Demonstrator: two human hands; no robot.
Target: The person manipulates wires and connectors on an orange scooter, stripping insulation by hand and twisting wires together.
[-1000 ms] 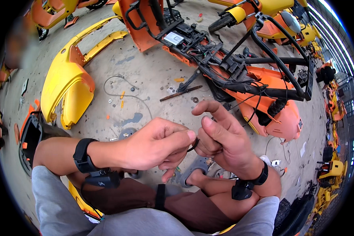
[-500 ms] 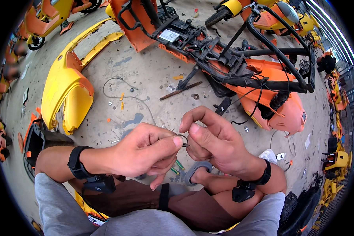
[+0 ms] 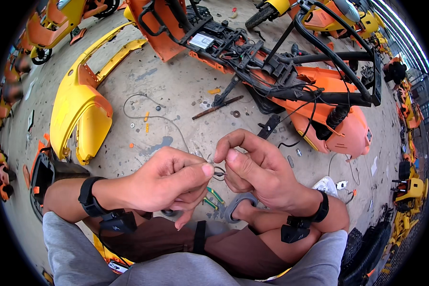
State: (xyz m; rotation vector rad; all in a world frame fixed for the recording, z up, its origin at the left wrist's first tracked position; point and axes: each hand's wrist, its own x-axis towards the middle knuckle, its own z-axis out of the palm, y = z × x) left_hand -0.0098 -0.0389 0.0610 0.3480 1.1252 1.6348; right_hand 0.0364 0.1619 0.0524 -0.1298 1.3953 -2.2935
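Head view: at far left, a black box [image 3: 44, 170] sits on the concrete floor [image 3: 124, 136]. Just beyond it stands a curved yellow panel [image 3: 74, 114], with an orange section along its inner edge. A thin cable [image 3: 177, 129] loops across the floor to the right of the panel. A black strap [image 3: 87, 196] encircles the left wrist.

The left hand [image 3: 174, 180] is closed, its thumb and fingers clamped on a short dark wire [image 3: 219, 173]. The wire is located in the narrow gap between the two hands, which are close together but not touching. Below the wire, a green-handled tool [image 3: 216, 195] lies on the floor. Above, a brown rod [image 3: 218, 107] lies slanted.

The right hand [image 3: 260, 164] is curled, index finger arched near the thumb. The wire reaches its lower fingers; whether they grip it cannot be told. A second strap [image 3: 323, 205] encircles the right wrist. Beyond the right hand, a black vehicle frame [image 3: 310, 99] extends diagonally, with an orange shell [image 3: 336, 136] beneath its right-hand part.
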